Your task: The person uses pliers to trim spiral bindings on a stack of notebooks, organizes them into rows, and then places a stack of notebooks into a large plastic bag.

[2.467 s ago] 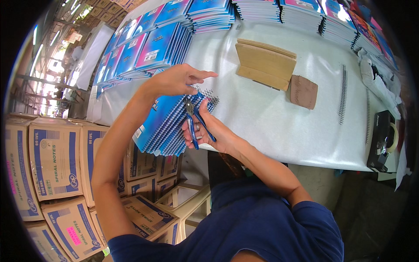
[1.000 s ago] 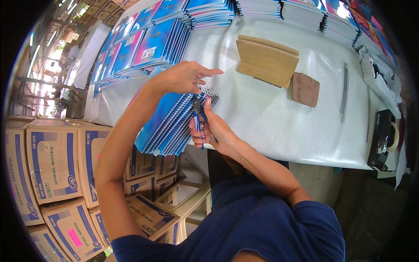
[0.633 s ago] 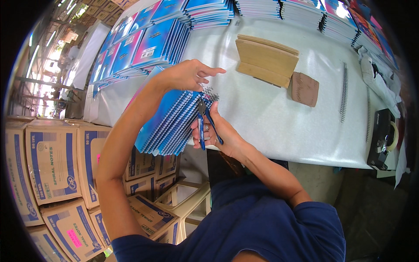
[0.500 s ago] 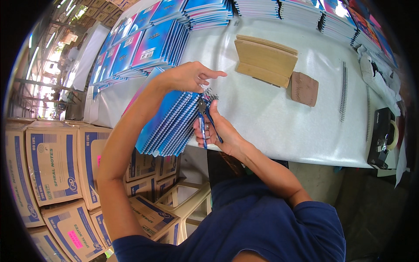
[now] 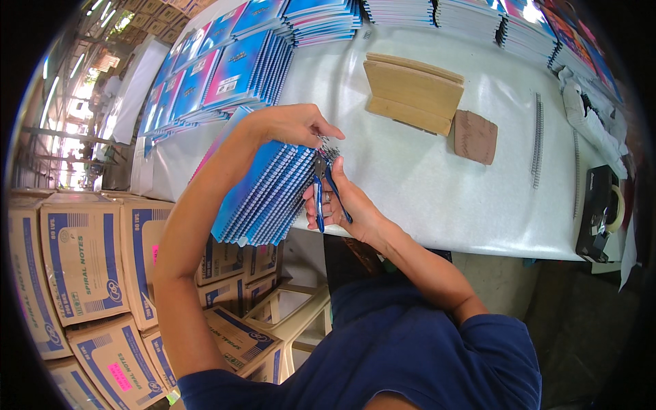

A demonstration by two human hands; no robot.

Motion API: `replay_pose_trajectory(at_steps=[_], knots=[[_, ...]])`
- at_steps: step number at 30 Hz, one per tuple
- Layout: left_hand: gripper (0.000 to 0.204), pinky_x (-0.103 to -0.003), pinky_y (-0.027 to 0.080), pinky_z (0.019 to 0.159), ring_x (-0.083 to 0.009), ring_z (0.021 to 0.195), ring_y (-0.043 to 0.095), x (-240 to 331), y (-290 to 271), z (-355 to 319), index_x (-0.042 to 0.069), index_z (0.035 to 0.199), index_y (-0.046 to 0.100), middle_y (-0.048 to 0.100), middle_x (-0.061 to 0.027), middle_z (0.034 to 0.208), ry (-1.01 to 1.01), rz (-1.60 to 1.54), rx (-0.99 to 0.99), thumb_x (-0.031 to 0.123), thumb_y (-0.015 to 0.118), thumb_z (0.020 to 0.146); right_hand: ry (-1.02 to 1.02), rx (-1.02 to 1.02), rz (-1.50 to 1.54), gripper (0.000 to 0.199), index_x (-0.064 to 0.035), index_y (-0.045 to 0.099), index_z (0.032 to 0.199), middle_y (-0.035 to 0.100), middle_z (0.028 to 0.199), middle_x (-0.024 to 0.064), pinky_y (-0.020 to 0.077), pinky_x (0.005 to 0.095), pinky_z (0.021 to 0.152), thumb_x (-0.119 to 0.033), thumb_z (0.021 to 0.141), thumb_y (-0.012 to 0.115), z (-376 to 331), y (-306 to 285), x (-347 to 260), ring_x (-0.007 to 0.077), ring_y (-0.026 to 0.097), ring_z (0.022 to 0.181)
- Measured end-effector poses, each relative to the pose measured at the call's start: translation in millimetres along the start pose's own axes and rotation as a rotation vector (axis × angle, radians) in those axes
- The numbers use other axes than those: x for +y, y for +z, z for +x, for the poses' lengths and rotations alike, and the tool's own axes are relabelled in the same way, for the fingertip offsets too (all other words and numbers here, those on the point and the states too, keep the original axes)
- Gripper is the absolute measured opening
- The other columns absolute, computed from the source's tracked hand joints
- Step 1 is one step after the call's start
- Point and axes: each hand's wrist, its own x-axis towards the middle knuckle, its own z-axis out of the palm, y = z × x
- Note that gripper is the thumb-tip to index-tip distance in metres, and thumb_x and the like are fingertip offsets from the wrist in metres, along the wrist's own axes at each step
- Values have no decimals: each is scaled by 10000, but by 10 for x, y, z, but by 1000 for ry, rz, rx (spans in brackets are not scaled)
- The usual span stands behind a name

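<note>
A fanned stack of blue spiral notebooks (image 5: 263,195) lies at the table's near left edge, its wire bindings facing right. At its far right corner is a small tangle of loose wire ends (image 5: 329,149). My right hand (image 5: 348,201) grips blue-handled pliers (image 5: 319,195), whose dark jaws point up at that corner. My left hand (image 5: 301,125) reaches over the stack from the left, fingers curled in at the wire ends just above the jaws. What its fingertips pinch is too small to make out.
More notebook stacks (image 5: 236,65) line the table's (image 5: 410,198) far and left sides. Right of centre sit a folded cardboard piece (image 5: 413,96) and a brown block (image 5: 475,137). A loose wire coil (image 5: 537,140) and tape dispenser (image 5: 598,215) lie farther right. Cartons (image 5: 82,256) are piled lower left.
My left hand's outstretched index finger has bent down toward the wire ends. The pliers have shifted slightly right with my right hand, their handles still in its grip.
</note>
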Motion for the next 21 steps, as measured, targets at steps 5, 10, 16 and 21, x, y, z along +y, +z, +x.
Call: replay_pose_trajectory(at_steps=[5, 10, 16, 21], knots=[[445, -306, 505, 845, -213, 974, 669, 16, 14, 97, 11, 1266, 584, 659, -181, 1167, -15, 93, -74, 77, 577, 826, 14, -12, 31, 827, -29, 583, 908, 579, 726, 69, 534, 371, 657, -758, 880, 194, -26, 7, -33, 207, 601, 665], [449, -312, 512, 871, -234, 974, 674, 92, 29, 179, -20, 1246, 583, 647, -191, 1184, -73, 191, -111, 89, 569, 810, 104, -56, 150, 770, -59, 539, 813, 457, 597, 28, 419, 310, 521, -748, 891, 205, -47, -3, -96, 149, 436, 522], [439, -319, 488, 932, -259, 1092, 628, -7, 76, 245, -73, 1201, 588, 596, -208, 1260, -79, 140, -113, 95, 561, 796, 62, -36, 56, 767, -58, 530, 805, 446, 590, 21, 420, 313, 529, -741, 898, 193, -80, -37, -17, 147, 428, 518], [434, -321, 449, 991, -285, 1259, 514, -43, 84, 228, -85, 1189, 588, 557, -212, 1311, -72, 98, -129, 96, 558, 796, 86, 49, 29, 785, -42, 566, 865, 541, 673, 53, 528, 362, 649, -727, 907, 187, -76, 28, 22, 190, 567, 612]])
